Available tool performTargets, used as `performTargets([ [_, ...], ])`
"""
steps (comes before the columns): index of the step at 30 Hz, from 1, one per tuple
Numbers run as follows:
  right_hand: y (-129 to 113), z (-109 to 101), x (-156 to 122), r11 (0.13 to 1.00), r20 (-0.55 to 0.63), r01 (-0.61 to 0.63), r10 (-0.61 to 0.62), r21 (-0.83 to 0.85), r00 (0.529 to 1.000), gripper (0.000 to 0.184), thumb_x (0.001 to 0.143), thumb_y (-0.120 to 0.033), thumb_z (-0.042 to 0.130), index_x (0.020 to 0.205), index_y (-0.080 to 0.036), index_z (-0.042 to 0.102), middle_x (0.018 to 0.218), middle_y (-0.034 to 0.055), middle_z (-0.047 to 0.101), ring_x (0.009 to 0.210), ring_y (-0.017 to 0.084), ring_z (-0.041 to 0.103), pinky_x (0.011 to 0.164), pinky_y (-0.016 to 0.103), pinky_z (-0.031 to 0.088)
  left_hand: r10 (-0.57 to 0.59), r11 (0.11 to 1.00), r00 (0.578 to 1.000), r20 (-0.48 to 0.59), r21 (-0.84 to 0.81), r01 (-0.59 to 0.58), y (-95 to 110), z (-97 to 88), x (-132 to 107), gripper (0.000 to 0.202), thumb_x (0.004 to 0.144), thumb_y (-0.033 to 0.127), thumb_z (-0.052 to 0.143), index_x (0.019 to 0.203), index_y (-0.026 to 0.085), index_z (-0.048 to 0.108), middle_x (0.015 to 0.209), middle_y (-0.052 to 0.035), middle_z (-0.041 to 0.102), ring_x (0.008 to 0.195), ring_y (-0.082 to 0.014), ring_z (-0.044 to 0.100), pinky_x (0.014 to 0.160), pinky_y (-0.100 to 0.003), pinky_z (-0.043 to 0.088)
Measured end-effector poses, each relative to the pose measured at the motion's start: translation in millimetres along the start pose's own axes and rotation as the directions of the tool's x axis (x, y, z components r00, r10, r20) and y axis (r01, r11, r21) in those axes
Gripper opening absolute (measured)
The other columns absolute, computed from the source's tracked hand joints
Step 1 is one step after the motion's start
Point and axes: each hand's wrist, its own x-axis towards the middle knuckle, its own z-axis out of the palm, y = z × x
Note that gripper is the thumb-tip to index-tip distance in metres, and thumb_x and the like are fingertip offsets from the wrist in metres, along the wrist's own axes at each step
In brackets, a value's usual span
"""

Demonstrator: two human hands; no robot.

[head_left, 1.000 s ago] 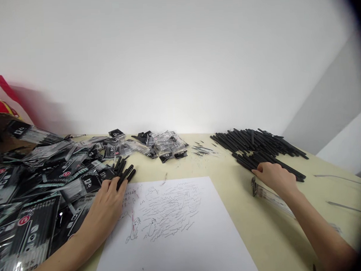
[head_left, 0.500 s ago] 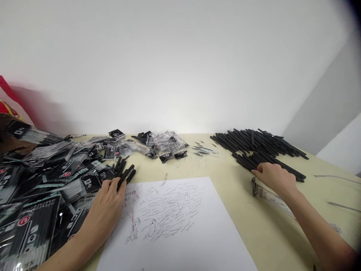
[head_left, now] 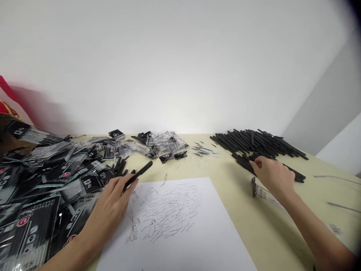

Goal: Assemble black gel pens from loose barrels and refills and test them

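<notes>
Black pen point(head_left: 142, 171) juts from the left hand point(head_left: 113, 199), its near end hidden.

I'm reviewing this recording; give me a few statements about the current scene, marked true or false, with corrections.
1. The left hand holds a black pen. True.
2. The right hand is over the paper. False: it is at the pen pile.
3. A red bag is at the picture's left edge. True.
4. The paper is blank. False: scribbles cover part of it.
5. Thin sticks lie between clear packets and the pen pile. True.
</notes>
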Motion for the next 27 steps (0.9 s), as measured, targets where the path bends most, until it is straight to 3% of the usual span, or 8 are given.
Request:
performTargets([
  [5,-32.5,-14.9,-25.7,0.986,-0.224,0.148,-0.128,0.077,0.966,0.030,0.092,-0.038,0.036,0.098,-0.020,0.060,0.089,0.0062,0.067,0.075,0.021,0.061,0.047,0.024,0.033,0.183,0.968,0.981,0.057,-0.184,-0.170,7.9,-7.7,-3.2,0.058,0.078,-0.006,0.031,0.130,0.020,0.037,0.133,-0.0096,0.039,0.119,-0.0235,0.037,0.099,-0.044,0.035],
  [7,-45.5,-19.8,-40.7,0.903,-0.448,0.391,-0.280,0.176,0.849,0.028,0.092,-0.035,0.041,0.095,-0.017,0.061,0.081,0.0066,0.068,0.072,0.018,0.062,0.051,0.023,0.039,0.243,0.952,0.967,0.079,-0.211,-0.222,11.5,-11.7,-3.3,0.060,0.080,-0.006,0.030,0.132,0.022,0.035,0.134,-0.0082,0.040,0.120,-0.0224,0.038,0.099,-0.041,0.037],
  [10,-63.9,-25.8,-65.4,0.603,-0.585,0.771,-0.558,0.201,0.589,0.018,0.092,-0.026,0.046,0.101,-0.018,0.059,0.080,0.0042,0.069,0.067,0.014,0.062,0.057,0.022,0.048,0.340,0.922,0.935,0.100,-0.234,-0.310,16.4,-17.4,-1.3,0.057,0.083,0.000,0.032,0.134,0.024,0.032,0.135,-0.0065,0.043,0.117,-0.0209,0.044,0.096,-0.036,0.041],
  [12,-75.1,-29.0,-81.1,0.430,-0.592,0.884,-0.670,0.184,0.449,0.022,0.091,-0.025,0.048,0.111,-0.016,0.054,0.089,0.0058,0.068,0.076,0.015,0.063,0.064,0.026,0.051,0.421,0.888,0.900,0.113,-0.251,-0.384,19.0,-19.6,0.2,0.054,0.086,0.004,0.034,0.135,0.026,0.031,0.134,-0.0058,0.045,0.113,-0.0195,0.049,0.093,-0.032,0.044],
  [14,-84.6,-31.5,-94.5,0.295,-0.526,0.939,-0.778,0.176,0.343,0.033,0.090,-0.031,0.049,0.118,-0.013,0.049,0.100,0.0090,0.065,0.086,0.019,0.060,0.071,0.031,0.051,0.482,0.859,0.869,0.107,-0.254,-0.445,20.8,-20.4,1.2,0.051,0.089,0.006,0.033,0.135,0.026,0.031,0.132,-0.0056,0.048,0.110,-0.0179,0.052,0.092,-0.030,0.045],
  [17,-94.4,-33.5,-108.4,0.166,-0.456,0.973,-0.862,0.163,0.223,0.036,0.091,-0.034,0.047,0.117,-0.010,0.050,0.100,0.0106,0.064,0.088,0.021,0.059,0.070,0.033,0.050,0.537,0.829,0.840,0.075,-0.230,-0.510,22.5,-21.0,2.1,0.045,0.092,0.009,0.030,0.134,0.024,0.034,0.129,-0.0063,0.051,0.106,-0.0166,0.054,0.089,-0.029,0.046],
  [21,-98.8,-33.0,-116.5,0.104,-0.477,0.984,-0.864,0.144,0.161,0.021,0.093,-0.023,0.044,0.106,-0.010,0.055,0.080,0.0063,0.064,0.075,0.017,0.059,0.061,0.028,0.045,0.584,0.787,0.811,-0.018,-0.233,-0.572,25.2,-26.0,4.0,0.039,0.093,0.011,0.028,0.129,0.019,0.042,0.120,-0.0075,0.058,0.098,-0.0156,0.057,0.085,-0.026,0.047],
  [27,-99.4,-30.5,-119.1,0.092,-0.471,0.984,-0.869,0.151,0.153,0.025,0.092,-0.027,0.046,0.107,-0.009,0.054,0.074,0.0055,0.061,0.070,0.016,0.056,0.060,0.028,0.041,0.578,0.772,0.812,-0.076,-0.271,-0.575,30.7,-35.2,5.4,0.040,0.094,0.010,0.021,0.123,0.016,0.048,0.116,-0.0059,0.061,0.095,-0.0143,0.059,0.086,-0.024,0.045],
])
